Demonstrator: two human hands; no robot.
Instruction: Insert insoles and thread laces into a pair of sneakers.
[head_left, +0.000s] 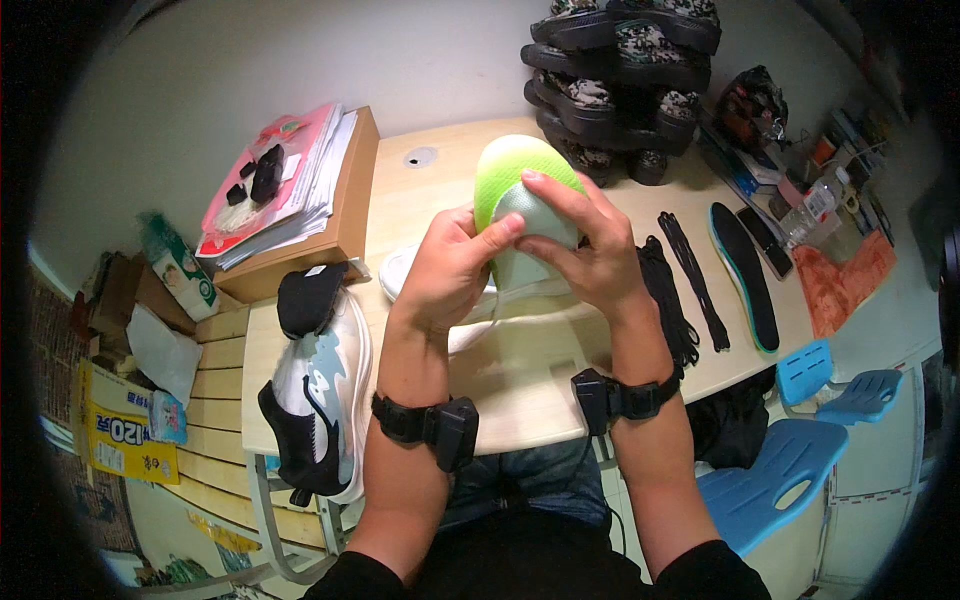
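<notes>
A lime-green insole (517, 159) with a pale patch is held up above the table, its rounded end pointing away from me. My left hand (454, 262) grips its left side, thumb on the pale patch. On the right side, my right hand (600, 244) pinches it, with fingertips and thumb on the same face. Behind and below my hands lies a white shoe (393, 271), mostly hidden. A black, white and grey-blue sneaker (330, 405) rests by the table's left edge, its black tongue folded out.
Black shoelaces (694, 281), a dark insole (744, 277) and a phone (765, 241) lie to the right. Camouflage shoes (622, 75) are stacked at the back. A cardboard box (352, 202) carries papers at back left. A plastic bottle (814, 206) is at far right.
</notes>
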